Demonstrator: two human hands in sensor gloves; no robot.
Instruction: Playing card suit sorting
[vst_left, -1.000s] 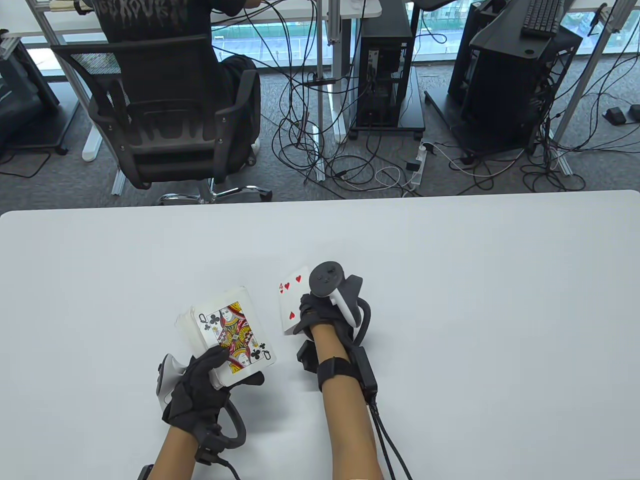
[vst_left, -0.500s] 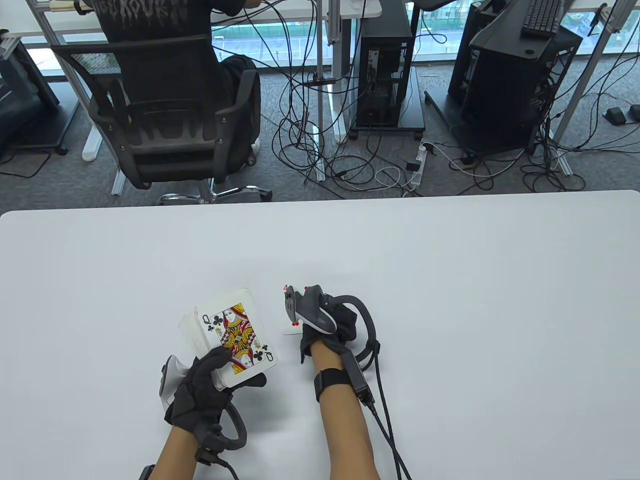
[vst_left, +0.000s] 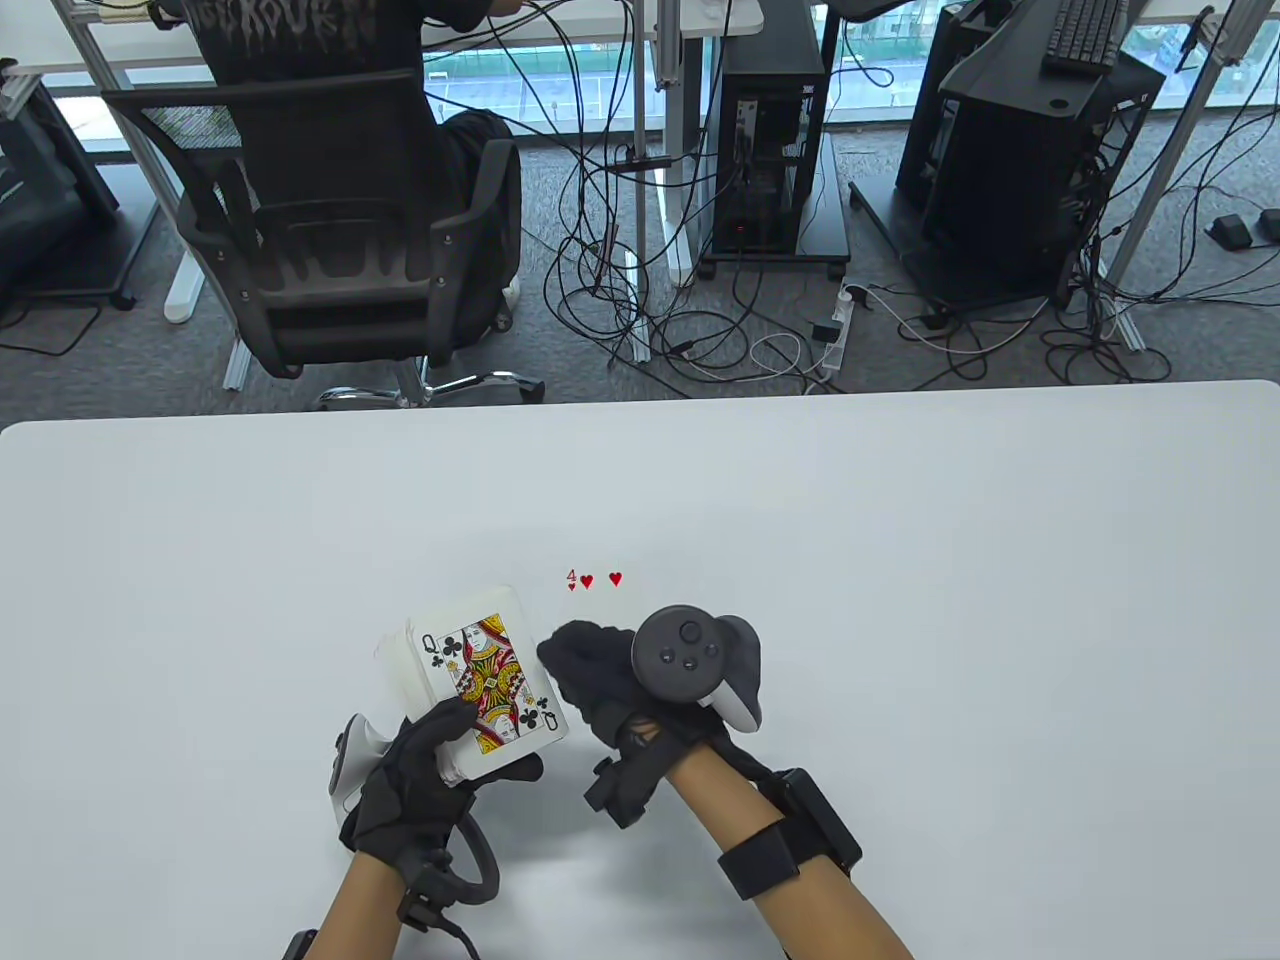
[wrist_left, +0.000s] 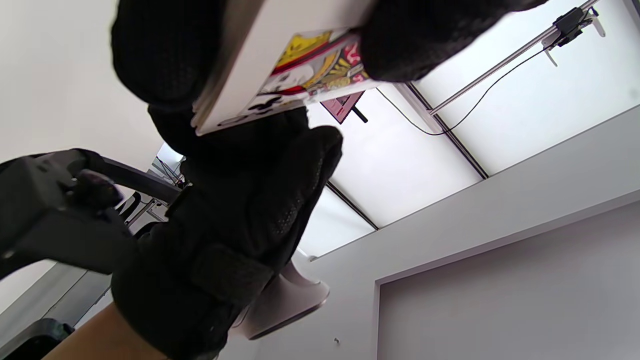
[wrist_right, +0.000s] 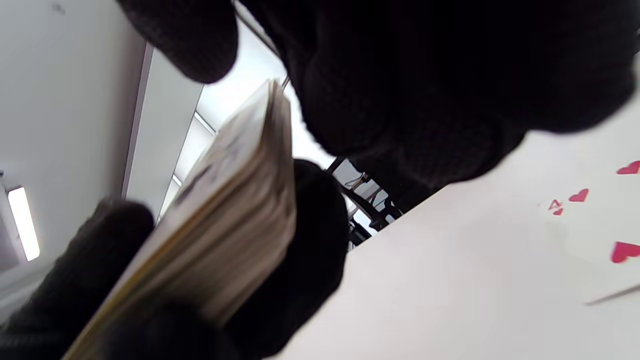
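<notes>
From the table view, the left hand (vst_left: 415, 790) grips the deck (vst_left: 480, 680), queen of clubs (vst_left: 487, 680) up, near the tabletop's (vst_left: 900, 560) front edge. The four of hearts (vst_left: 592, 580) lies flat just beyond the right hand (vst_left: 610, 690), whose fingers look loose and carry nothing.

In the left wrist view the cards are thin, glossy, smooth — a thick knit thumb could drag two off together.

The right wrist view shows the deck's edges (wrist_right: 235, 200) slightly uneven; a slack grip might let it spill.
</notes>
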